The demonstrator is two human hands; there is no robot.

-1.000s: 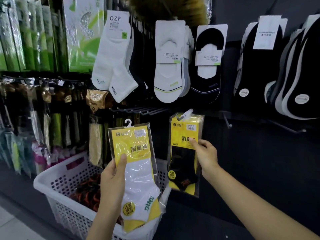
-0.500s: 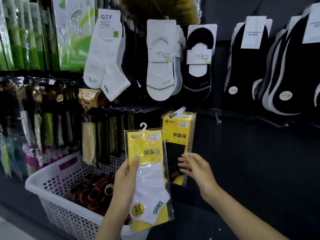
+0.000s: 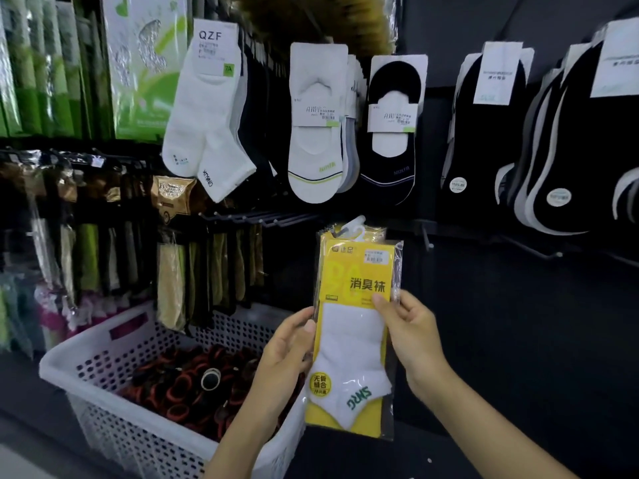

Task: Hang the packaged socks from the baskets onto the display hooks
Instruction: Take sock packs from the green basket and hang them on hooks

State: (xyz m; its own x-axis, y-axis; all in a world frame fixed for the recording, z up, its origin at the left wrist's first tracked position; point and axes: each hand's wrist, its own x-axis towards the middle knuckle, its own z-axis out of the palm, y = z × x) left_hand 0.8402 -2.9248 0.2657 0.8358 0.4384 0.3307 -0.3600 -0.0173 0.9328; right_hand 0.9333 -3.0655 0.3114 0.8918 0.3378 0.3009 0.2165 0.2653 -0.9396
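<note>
Sock pack (image 3: 356, 326) upright, held just in front of the hung packs (image 3: 323, 238) — long axis vertical, hanger end up, toe down. Left hand (image 3: 283, 354) pinches its left edge; right hand (image 3: 411, 337) pinches the right edge, higher and nearer the hook (image 3: 358, 221). Hook lies straight above both hands. Hanger seated or not — cannot tell.

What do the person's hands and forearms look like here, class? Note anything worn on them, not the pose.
The left hand and the right hand are bare: no gloves, rings or watch show. The left forearm and the right forearm are uncovered too, with no sleeve in view down to the frame edge.
</note>
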